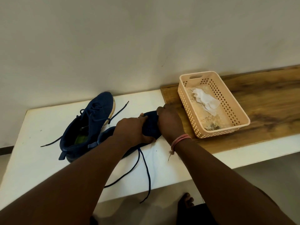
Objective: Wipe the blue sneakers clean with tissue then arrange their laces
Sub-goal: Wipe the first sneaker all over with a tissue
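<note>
Sneakers: far sneaker point(90, 120) sits on the white table point(40, 127) against the wall; near sneaker point(151, 125) is at the table's right end, under both hands. Left hand point(131, 132) grips its midsection, right hand point(168, 120) clamps over the toe. I see no tissue in either hand; the only tissue point(205, 100) visible lies crumpled in the peach basket point(215, 135) on the wood board point(267, 98). My read: wiping looks finished, lacing is current. Advice: pin the shoe with one hand, gather the loose laces point(146, 169) trailing off the front edge, pull even. Eyelets and tongue are hidden under the hands.
</note>
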